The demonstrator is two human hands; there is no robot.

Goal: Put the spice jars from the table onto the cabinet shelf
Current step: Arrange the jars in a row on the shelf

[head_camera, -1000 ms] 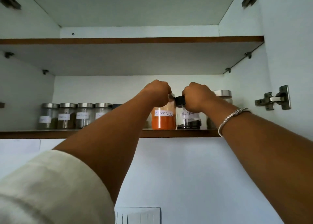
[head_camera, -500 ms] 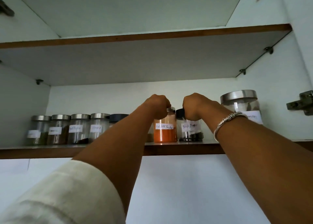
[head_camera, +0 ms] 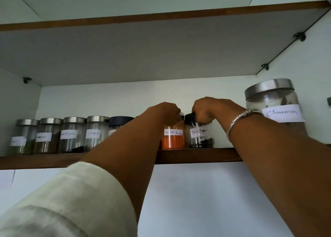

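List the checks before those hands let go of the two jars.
1. Red chilli powder jar standing upright on the shelf: ok.
2. Black pepper jar upright on it: ok.
3. Left hand gripping the chilli jar's top: ok.
4. Right hand gripping the pepper jar's lid: ok.
5. Jars well back from the shelf's front edge: cannot tell.
6. Right forearm clear of the Cinnamon jar: cannot tell.

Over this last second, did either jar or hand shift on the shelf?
Only the view changed, closing in on the shelf. The left hand keeps its grip on the top of the Red Chilli Powder jar, the right hand on the Black Pepper jar; both jars stand on the shelf as before.
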